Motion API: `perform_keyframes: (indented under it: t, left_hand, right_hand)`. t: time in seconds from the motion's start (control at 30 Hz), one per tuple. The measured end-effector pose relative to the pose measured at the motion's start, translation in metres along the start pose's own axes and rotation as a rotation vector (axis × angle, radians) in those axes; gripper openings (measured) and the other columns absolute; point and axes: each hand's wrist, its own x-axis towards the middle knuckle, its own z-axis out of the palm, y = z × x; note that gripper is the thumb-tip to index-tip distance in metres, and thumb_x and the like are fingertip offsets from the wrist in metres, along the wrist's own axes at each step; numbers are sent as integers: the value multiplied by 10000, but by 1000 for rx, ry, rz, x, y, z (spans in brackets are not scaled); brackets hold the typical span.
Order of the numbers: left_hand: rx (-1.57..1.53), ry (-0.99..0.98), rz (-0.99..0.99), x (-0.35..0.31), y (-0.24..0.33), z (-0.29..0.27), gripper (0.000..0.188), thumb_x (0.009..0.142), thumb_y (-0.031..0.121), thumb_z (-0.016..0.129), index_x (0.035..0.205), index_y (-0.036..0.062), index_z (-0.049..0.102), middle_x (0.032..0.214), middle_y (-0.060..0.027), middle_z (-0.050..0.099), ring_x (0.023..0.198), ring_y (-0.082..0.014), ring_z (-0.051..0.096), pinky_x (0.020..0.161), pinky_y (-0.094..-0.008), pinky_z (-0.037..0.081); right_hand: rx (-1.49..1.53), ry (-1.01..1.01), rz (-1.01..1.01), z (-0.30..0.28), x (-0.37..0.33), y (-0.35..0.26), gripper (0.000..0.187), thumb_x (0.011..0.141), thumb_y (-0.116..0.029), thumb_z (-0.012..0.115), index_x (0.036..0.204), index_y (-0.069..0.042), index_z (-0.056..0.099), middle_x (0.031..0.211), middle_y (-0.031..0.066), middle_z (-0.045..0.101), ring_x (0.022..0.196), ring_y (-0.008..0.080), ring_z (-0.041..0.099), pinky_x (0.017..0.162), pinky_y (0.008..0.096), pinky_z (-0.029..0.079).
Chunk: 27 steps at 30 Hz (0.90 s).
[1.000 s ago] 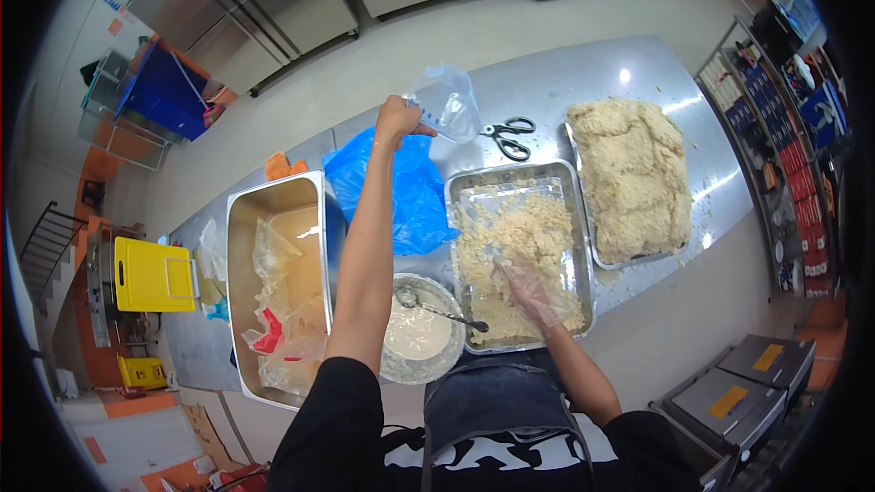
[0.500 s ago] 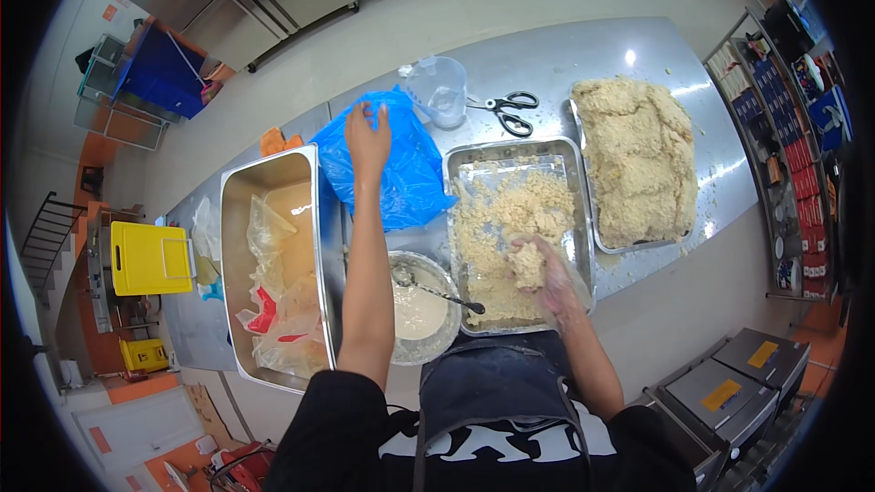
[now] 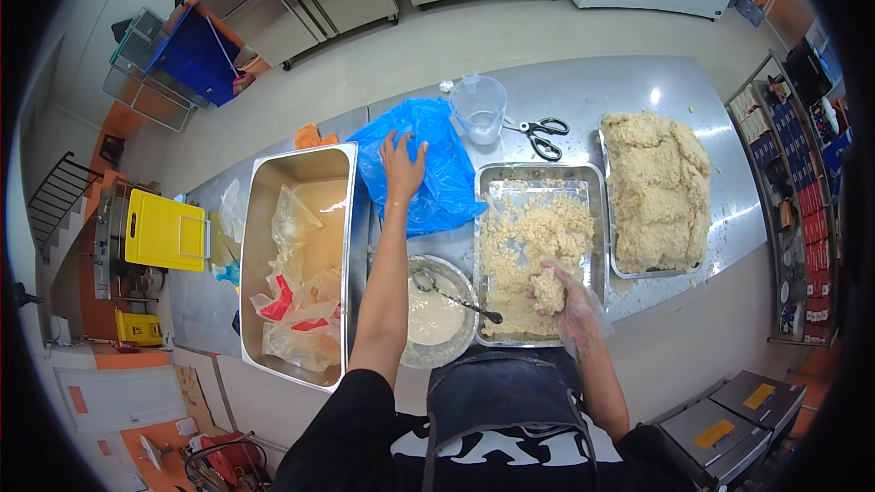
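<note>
My left hand [image 3: 402, 169] is bare and open, its fingers spread over a crumpled blue plastic bag [image 3: 445, 193]; whether it touches the bag is hard to tell. In my right hand [image 3: 578, 299], which wears a clear plastic glove, sits a crumb-coated lump [image 3: 548, 293]. It is held over the near right part of a metal tray [image 3: 597, 219] scattered with pale crumbs [image 3: 519, 241]. Left of that tray stands a bowl of pale batter [image 3: 432, 321]. A dark-handled spoon [image 3: 467, 304] lies across the bowl, its handle reaching the tray's edge.
A second tray heaped with crumb-coated pieces [image 3: 658, 187] lies at the right. Scissors [image 3: 545, 135] and a clear measuring jug [image 3: 478, 107] are at the back. A deep steel pan [image 3: 246, 255] at the left holds plastic bags and some liquid. A shelf rack [image 3: 793, 191] stands beyond the table.
The whole view has shifted, with the table now lower and further right. My left hand's fingers have spread over the blue bag. My right hand still holds the lump, now turned more upright.
</note>
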Motion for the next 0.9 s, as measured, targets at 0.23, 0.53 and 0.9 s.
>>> perform_keyframes:
  t: [0.23, 0.53, 0.9]
  left_hand:
    - [379, -22, 79, 79, 5, -13, 435, 903, 165, 660, 1301, 12, 577, 1458, -285, 443, 1393, -462, 387, 1159, -548, 304]
    - [365, -786, -161, 125, -63, -34, 713, 828, 279, 771, 1398, 17, 431, 1262, -278, 620, 1158, -456, 606, 964, -483, 520]
    - [293, -718, -134, 114, -11, -85, 565, 796, 67, 585, 1354, 41, 495, 1134, -247, 686, 1007, -375, 684, 813, -438, 547]
  right_hand:
    - [73, -33, 16, -13, -1, 8, 407, 999, -369, 572, 1295, -90, 560, 1101, 92, 686, 877, 228, 709, 542, 313, 534]
    - [111, -32, 15, -18, -2, 12, 369, 1005, -371, 551, 1258, -105, 577, 1090, 135, 681, 845, 295, 716, 498, 324, 530]
    - [120, -26, 16, -6, -11, -4, 355, 1007, -371, 540, 1240, -107, 594, 1041, 114, 681, 838, 265, 711, 509, 312, 503]
